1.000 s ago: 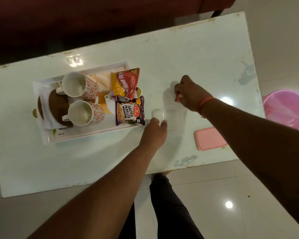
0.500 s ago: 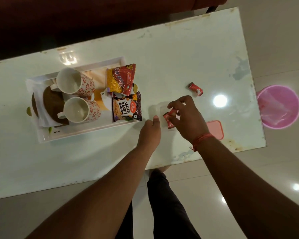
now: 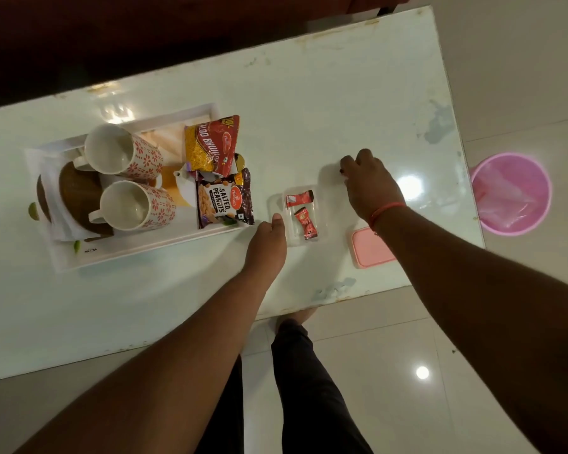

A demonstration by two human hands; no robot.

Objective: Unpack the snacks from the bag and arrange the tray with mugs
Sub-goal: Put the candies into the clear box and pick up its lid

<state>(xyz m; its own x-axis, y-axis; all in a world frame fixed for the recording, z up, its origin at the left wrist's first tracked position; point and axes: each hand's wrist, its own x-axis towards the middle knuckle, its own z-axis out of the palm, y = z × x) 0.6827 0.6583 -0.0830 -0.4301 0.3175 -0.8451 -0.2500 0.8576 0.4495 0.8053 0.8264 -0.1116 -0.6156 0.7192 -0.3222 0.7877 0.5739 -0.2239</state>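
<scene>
A white tray holds two floral mugs, an aloo bhujia packet and a salted peanuts packet. Just right of the tray stands a small clear container with two red candies inside. My left hand grips the container's left rim, thumb on top. My right hand rests fingers-down on the table beyond the container's right side; what lies under its fingers is hidden.
A pink lid lies near the table's front edge, partly under my right forearm. A pink bucket stands on the floor past the table's right end. Brown wooden coasters and a small white jug share the tray. My legs are below the front edge.
My right hand dropped a red candy into the clear container, then moved back up and right over the spot where another candy lay. The left hand stayed on the container.
</scene>
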